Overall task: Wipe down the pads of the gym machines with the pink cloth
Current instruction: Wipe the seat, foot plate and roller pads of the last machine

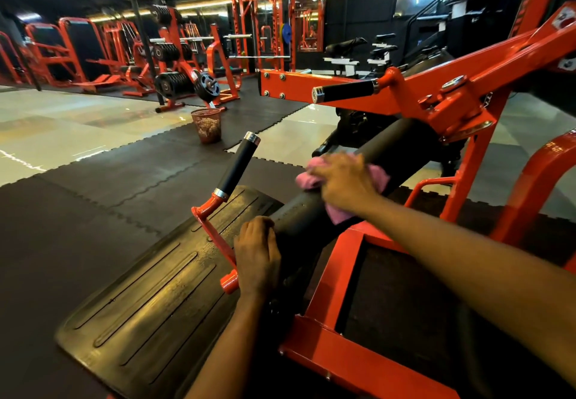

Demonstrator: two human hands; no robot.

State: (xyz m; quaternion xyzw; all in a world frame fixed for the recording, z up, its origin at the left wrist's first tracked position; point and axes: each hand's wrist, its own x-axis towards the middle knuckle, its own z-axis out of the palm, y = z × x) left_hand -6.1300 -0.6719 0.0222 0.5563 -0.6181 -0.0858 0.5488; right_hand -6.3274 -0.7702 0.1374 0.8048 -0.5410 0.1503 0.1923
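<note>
Right grip: the right hand (346, 183) lies palm-down on a soft, crumpled pink cloth (304, 179), fingers spread and pressing it; the hand is blurred.
Cloth position: the pink cloth sits on a long dark grey cylindrical roller pad (396, 143), about midway along it, with folds showing at either side of the hand.
Left grip: the left hand (257, 255) holds the roller pad's lower end, fingers bent over its curve.
Edges: just left of the left hand, an orange-red bent lever carries a black rubber-sleeved handle with chrome ends (238, 161), tilted upward. The pad's upper end runs under an orange-red steel bracket (452, 108).
Room to move: a bare stretch of pad shows between the cloth and the bracket, and another between the two hands.
Frame: an orange-red steel machine frame (327, 277) boxes the pad's right side.
Writing: a red-and-white sticker (564, 18) sits on the upper arm; its print is too small to read.
Surface: a black ribbed rubber footplate (149, 299) lies left of the machine on black interlocking rubber floor mats (93, 211).
Room: a reddish wire-mesh waste basket (207, 126) stands near the mat's edge beside pale glossy floor tiles (62, 118). Orange-red racks holding black weight plates (174, 80) stand further back.
</note>
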